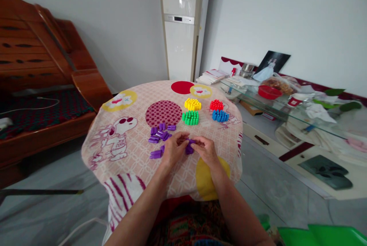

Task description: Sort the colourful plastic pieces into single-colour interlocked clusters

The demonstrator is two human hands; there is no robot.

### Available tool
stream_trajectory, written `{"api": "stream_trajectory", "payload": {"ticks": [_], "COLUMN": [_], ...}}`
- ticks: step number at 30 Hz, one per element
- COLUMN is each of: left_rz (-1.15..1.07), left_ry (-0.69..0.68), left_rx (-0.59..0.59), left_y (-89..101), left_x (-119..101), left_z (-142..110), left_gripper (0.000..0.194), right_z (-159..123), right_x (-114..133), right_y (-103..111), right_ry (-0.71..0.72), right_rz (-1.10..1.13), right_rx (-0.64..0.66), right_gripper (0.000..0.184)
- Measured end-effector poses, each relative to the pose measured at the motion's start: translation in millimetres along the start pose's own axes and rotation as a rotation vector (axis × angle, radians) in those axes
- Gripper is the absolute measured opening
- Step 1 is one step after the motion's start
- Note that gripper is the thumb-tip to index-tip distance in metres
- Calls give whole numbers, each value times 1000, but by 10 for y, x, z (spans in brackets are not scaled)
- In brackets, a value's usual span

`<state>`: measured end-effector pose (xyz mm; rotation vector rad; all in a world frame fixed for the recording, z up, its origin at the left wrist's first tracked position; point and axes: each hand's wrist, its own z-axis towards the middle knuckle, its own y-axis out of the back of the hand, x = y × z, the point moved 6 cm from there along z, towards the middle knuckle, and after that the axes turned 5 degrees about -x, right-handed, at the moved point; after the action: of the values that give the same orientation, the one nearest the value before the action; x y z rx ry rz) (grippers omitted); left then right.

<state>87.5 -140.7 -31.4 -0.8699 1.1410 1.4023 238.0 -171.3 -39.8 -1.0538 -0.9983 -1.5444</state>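
My left hand [175, 147] and my right hand [205, 148] meet over the near middle of the table, both closed on purple plastic pieces [189, 147] between the fingertips. The exact shape of those pieces is partly hidden. Loose purple pieces [156, 154] lie to the left of my left hand, most of them on their sides. Beyond the hands stand tight upright groups: green pieces [190, 118], yellow pieces [192, 104], blue pieces [220, 116] and red pieces [216, 105].
A patterned cloth [137, 101] covers the round table. On the left is a wooden bench [51, 122]. To the right, a glass-topped cabinet [301, 112] holds a red bowl [269, 92], papers and a paper cup [295, 101]. A tall white air conditioner [180, 47] stands behind.
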Motion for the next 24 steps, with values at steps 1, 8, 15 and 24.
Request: {"api": "stream_trajectory", "payload": {"ticks": [1,8,15,24], "left_rz": [9,172,258,410], "left_ry": [-7,-118,-210,-202], "left_rx": [3,-48,6,1], "left_y": [-8,28,-15,-17], "left_x": [-4,-23,2,-33], "left_z": [-6,-12,-18,-70], "left_gripper": [29,29,32,36], "right_z": [-2,104,302,225], "right_x": [-3,-202,-317,-232], "right_y": [1,265,820,758], "right_ry": [4,-69,11,82], "right_rz": [-17,66,-186,-770], "right_rx": [-5,-253,-662,-538], "right_gripper": [22,32,32,21]}}
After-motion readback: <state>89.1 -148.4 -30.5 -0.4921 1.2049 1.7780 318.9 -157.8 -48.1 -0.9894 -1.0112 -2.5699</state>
